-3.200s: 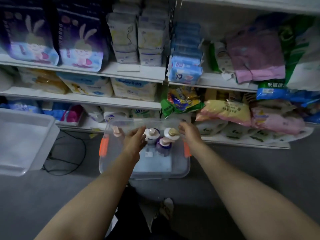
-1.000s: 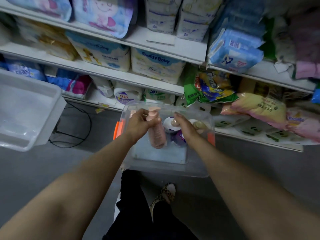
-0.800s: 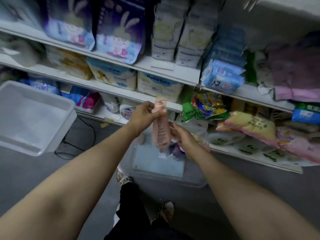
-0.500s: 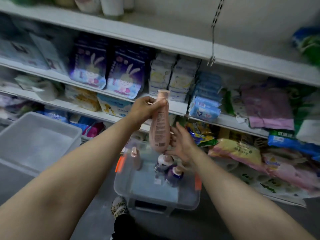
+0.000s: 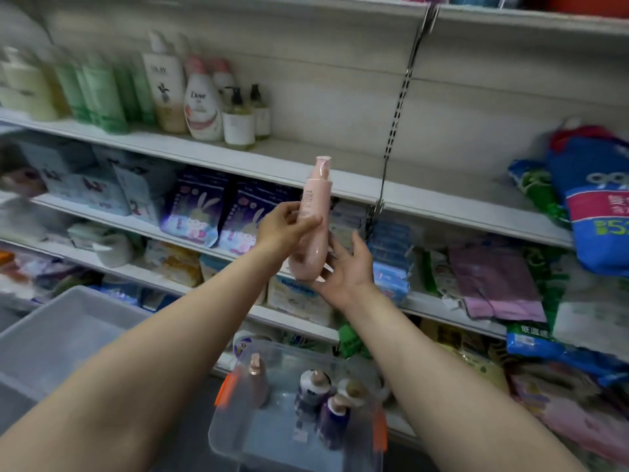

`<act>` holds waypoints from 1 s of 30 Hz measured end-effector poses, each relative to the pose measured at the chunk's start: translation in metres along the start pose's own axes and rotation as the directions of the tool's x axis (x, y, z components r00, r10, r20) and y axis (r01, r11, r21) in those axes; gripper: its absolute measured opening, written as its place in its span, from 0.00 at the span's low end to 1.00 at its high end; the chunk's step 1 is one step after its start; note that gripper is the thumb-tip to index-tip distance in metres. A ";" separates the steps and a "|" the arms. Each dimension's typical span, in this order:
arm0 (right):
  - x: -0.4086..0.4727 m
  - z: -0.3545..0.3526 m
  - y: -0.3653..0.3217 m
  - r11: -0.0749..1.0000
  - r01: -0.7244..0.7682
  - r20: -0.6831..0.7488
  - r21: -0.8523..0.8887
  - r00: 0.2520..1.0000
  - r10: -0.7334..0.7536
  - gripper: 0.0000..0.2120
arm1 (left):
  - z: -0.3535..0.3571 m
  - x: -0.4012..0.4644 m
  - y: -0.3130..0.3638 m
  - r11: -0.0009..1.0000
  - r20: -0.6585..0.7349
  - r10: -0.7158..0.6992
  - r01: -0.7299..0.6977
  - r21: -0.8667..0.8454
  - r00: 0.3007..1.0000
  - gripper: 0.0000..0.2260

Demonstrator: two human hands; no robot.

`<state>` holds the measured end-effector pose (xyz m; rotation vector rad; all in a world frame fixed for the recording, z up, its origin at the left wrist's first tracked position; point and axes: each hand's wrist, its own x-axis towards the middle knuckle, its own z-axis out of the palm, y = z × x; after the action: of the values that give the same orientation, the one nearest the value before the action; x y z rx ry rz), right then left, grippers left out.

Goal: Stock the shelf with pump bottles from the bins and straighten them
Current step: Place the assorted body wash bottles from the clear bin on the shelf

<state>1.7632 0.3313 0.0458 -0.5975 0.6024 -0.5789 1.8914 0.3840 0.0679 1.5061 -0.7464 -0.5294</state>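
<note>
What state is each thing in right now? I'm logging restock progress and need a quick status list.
pink bottle: lifted, nearly upright, not yet on the shelf
left hand: grips the pink bottle's middle
right hand: fingers straight, supporting the bottle's base
clear bin: lid off, several pump bottles standing inside
shelf of bottles: stocked at left, bare at right
grey bin: open, contents unclear

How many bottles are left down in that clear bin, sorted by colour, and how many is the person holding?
In the clear bin:
Pink bottle: 1
Purple bottles: 2
White bottle, partly hidden: 1
In the hands:
Pink bottle: 1, gripped by the left hand, right hand under its base.
Total: 5
</note>
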 end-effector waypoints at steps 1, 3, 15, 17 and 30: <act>-0.001 0.007 -0.004 1.000 0.024 0.008 0.016 1.000 -0.024 0.29 | 0.001 -0.002 0.003 1.000 0.014 0.008 -0.008 0.000 1.000 0.27; -0.004 0.019 -0.010 0.998 0.060 0.019 0.012 0.998 -0.060 0.29 | 0.004 -0.006 0.010 1.000 0.027 0.025 -0.026 0.011 0.999 0.29; 0.010 0.069 -0.045 0.990 0.022 0.068 -0.141 0.998 -0.013 0.33 | -0.032 0.017 0.049 0.937 0.060 0.014 0.007 -0.350 0.998 0.20; 0.017 0.081 -0.056 0.989 0.069 0.073 -0.128 0.995 -0.060 0.31 | -0.043 0.032 0.057 0.952 0.075 0.012 0.012 -0.306 0.997 0.18; 0.086 0.149 -0.074 0.960 0.264 -0.010 -0.090 0.964 -0.266 0.28 | -0.088 0.152 0.086 0.996 0.227 0.087 -0.080 -0.040 0.970 0.18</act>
<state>1.8965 0.2748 0.1647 -0.7628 0.5744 -0.8143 2.0464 0.3363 0.1773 1.3922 -0.9723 -0.6551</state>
